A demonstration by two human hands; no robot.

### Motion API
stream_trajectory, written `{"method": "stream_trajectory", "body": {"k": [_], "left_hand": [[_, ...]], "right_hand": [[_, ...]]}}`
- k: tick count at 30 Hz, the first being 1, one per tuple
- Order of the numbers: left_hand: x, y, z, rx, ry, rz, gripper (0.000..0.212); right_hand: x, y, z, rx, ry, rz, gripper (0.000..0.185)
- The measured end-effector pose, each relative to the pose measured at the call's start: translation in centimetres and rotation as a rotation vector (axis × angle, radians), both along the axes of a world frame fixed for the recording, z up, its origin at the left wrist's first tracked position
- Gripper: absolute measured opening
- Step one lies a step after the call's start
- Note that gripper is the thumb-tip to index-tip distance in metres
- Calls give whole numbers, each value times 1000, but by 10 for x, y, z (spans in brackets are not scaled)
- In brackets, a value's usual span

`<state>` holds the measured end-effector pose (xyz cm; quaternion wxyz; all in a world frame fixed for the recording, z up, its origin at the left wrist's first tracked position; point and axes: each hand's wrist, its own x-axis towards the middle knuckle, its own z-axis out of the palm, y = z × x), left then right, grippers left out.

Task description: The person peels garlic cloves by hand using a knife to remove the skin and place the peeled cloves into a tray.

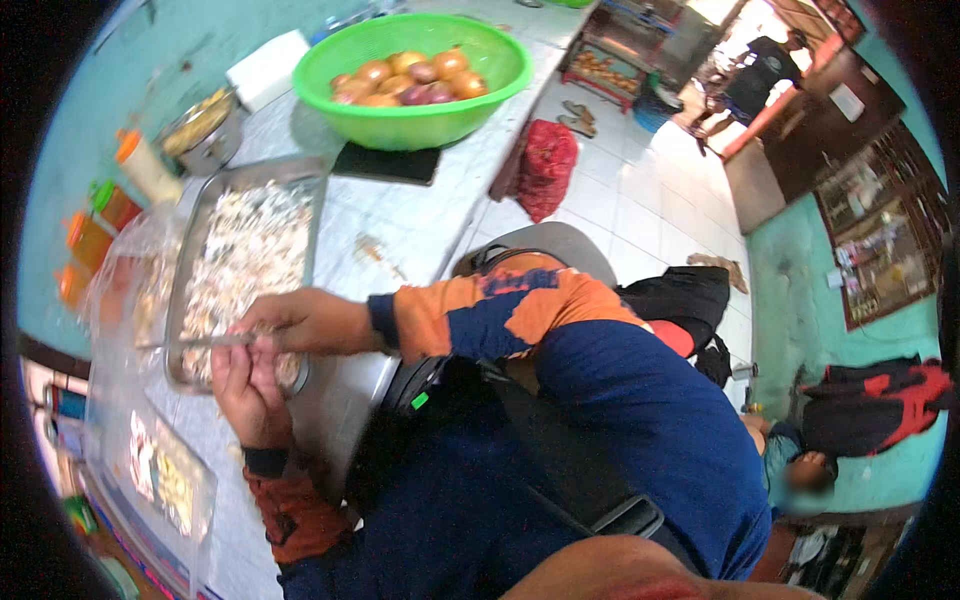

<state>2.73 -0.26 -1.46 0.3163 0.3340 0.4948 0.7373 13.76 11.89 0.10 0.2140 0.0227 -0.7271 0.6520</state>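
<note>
A metal tray (174, 300) full of small pale chopped pieces (251, 232) lies on the light tabletop. Over its near end, my right hand (307, 321) grips a knife (199, 341), its thin blade pointing left. My left hand (251, 382) is just below, fingers curled up against the blade; whether a small piece is pinched there cannot be made out. Beside the tray, a clear plastic bag (112, 300) hangs loosely. A clear container (202, 487) with pale pieces in two groups is nearer the lower left.
A green plastic basket (405, 127) of onions stands on the table, close to a dark flat slab (386, 163). Squeeze bottles (146, 165) and a metal pot (214, 150) line the wall. A red mesh sack (547, 169) rests on the floor. Two other people are farther off.
</note>
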Motion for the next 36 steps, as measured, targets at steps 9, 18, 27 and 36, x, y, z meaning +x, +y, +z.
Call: {"method": "stream_trajectory", "body": {"k": [9, 18, 27, 36], "left_hand": [[18, 13, 11, 146, -417, -214, 22], [16, 7, 13, -102, -203, -204, 24], [19, 4, 18, -22, -421, -190, 18], [22, 5, 23, -59, -341, -195, 15]], "right_hand": [[27, 8, 13, -37, 15, -25, 30], [16, 19, -2, -115, -201, -14, 23], [34, 6, 32, -283, -177, -51, 24], [29, 13, 38, -115, -184, -145, 26]]}}
